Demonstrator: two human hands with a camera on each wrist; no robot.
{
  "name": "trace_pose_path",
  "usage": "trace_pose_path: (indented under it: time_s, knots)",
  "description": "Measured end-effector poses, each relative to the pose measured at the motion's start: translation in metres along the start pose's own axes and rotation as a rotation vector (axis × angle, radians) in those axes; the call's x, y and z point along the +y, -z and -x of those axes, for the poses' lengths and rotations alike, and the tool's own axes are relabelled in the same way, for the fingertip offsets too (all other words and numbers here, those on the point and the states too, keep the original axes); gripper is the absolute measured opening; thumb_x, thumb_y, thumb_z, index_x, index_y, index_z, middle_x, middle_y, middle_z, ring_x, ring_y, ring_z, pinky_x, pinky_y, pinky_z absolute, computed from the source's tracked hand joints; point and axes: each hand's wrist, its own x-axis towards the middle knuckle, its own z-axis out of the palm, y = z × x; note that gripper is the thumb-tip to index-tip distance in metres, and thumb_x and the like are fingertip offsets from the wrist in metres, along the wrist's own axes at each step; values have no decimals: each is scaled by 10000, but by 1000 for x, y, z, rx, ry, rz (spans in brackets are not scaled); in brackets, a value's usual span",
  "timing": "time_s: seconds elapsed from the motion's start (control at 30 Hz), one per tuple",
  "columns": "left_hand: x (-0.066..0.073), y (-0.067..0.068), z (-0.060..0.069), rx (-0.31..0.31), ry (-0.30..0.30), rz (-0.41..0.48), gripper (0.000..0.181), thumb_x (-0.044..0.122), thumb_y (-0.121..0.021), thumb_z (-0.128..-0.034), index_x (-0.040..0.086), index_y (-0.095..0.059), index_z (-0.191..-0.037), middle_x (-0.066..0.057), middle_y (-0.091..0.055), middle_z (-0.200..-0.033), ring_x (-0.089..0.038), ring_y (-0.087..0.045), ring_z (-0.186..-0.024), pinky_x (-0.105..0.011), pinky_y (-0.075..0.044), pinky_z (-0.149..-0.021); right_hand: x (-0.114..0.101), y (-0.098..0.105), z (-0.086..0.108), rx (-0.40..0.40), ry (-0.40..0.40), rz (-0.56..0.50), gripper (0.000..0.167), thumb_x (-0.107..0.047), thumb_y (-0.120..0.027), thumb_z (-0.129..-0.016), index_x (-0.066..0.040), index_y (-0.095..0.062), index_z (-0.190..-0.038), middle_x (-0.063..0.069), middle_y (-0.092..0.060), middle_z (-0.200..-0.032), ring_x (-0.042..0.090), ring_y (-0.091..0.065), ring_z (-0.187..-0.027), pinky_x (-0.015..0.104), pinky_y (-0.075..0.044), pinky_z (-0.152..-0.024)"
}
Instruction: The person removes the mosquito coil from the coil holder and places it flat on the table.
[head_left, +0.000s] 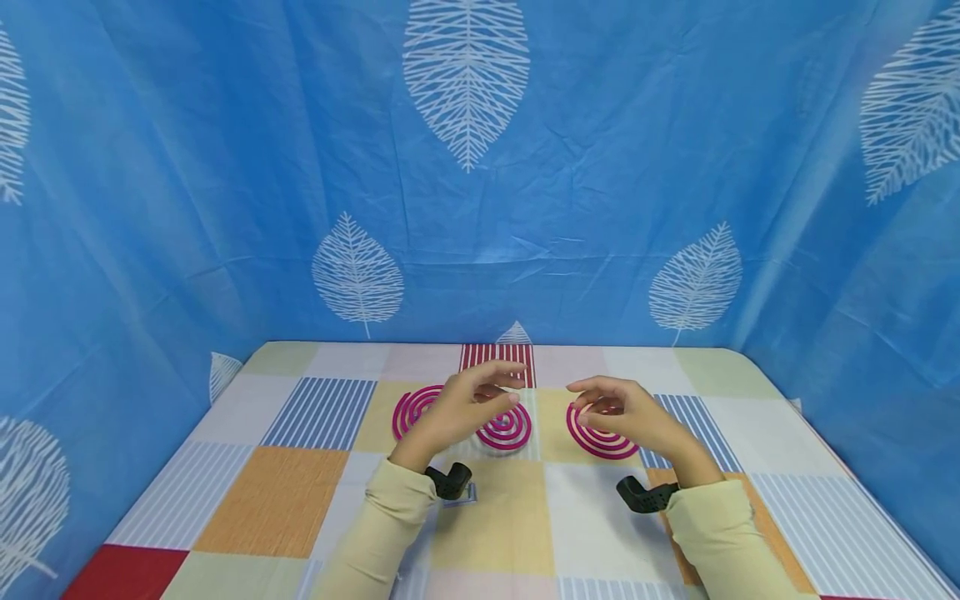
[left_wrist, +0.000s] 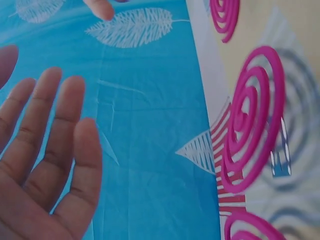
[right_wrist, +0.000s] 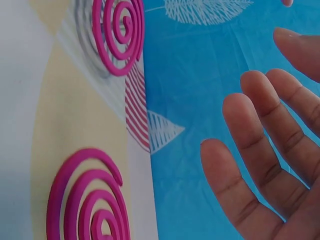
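Three magenta mosquito coils are on the table. The left coil point(head_left: 397, 421) is partly behind my left hand point(head_left: 461, 408). The middle coil point(left_wrist: 242, 120) stands raised, casting a spiral shadow below it. The right coil point(head_left: 600, 452) is partly covered by my right hand point(head_left: 630, 410). Both hands hover above the coils with fingers loosely bent, thumbs apart from them, and nothing held. My left fingertips are nearest the middle coil; the right ones are over the right coil.
A small shiny metal piece point(head_left: 468, 494) lies near my left wrist, partly hidden by the black wrist camera point(head_left: 450, 481). A patchwork cloth point(head_left: 277, 500) covers the table. Blue curtains point(head_left: 465, 208) with white leaves enclose the back and sides.
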Motion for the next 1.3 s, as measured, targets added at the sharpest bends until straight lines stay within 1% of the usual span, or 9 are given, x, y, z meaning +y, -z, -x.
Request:
trace_pose_path:
  time_s: [0.2,0.27,0.5,0.6,0.77,0.87,1.1,1.23,1.3]
  knots:
    - [-7,7,7,61,-43,-23,392,107,-670,-1072,5,-640,-1448,-183,-739,-1291,-335,-700,-1163,-420,-554,-1011,0,-6,-7,-7,13,-22,371,38,-727,-980,126,-658,-1333,196,-739,-1085,83,-691,-984,246,-572,-894]
    - [-9,9,10,76,-45,-35,388,110,-671,-1074,10,-640,-1448,-186,-741,-1292,-340,-700,-1150,-413,-559,-993,1,-10,-9,-1,15,-31,363,37,-730,-981,128,-661,-1325,178,-740,-1074,82,-695,-979,239,-571,-892]
    - [-19,16,18,114,-30,-52,414,77,-668,-1071,23,-622,-1479,-200,-742,-1280,-319,-706,-1112,-357,-566,-963,6,-23,-17,6,16,-77,337,48,-723,-983,140,-663,-1302,285,-714,-1061,93,-701,-919,242,-581,-837]
    - [-24,20,23,143,-33,-60,424,52,-672,-1060,22,-623,-1480,-201,-748,-1260,-309,-714,-1081,-361,-572,-953,9,-27,-21,-6,18,-85,332,51,-721,-981,139,-668,-1297,291,-713,-1060,93,-697,-912,244,-579,-823]
    - [-30,26,31,209,-6,-77,432,41,-670,-1056,36,-624,-1485,-183,-755,-1241,-278,-699,-1060,-357,-563,-952,13,-34,-26,-21,30,-81,329,42,-720,-985,159,-662,-1287,242,-731,-1044,97,-691,-908,246,-570,-796]
    - [-34,30,37,231,15,-72,446,51,-673,-1056,45,-616,-1498,-146,-760,-1229,-277,-697,-1079,-344,-555,-962,16,-39,-30,-34,28,-87,328,37,-722,-984,162,-662,-1281,221,-734,-1033,100,-687,-903,244,-563,-789]
    - [-43,40,50,230,75,-45,533,62,-685,-1054,65,-544,-1569,-162,-746,-1265,-269,-683,-1096,-304,-531,-914,24,-52,-38,-51,25,-94,335,49,-728,-978,176,-650,-1278,168,-740,-1019,118,-693,-881,261,-577,-814]
    - [-49,45,57,232,117,-70,550,77,-695,-1057,93,-536,-1582,-146,-750,-1273,-229,-670,-1074,-297,-532,-914,24,-58,-42,-60,21,-102,335,54,-722,-980,177,-648,-1283,180,-744,-1021,133,-695,-884,261,-578,-799]
    - [-52,48,60,234,125,-85,546,81,-693,-1060,87,-533,-1582,-150,-753,-1269,-225,-675,-1066,-299,-536,-906,23,-60,-44,-64,12,-103,336,55,-719,-978,172,-650,-1285,187,-750,-1025,133,-695,-888,253,-574,-793]
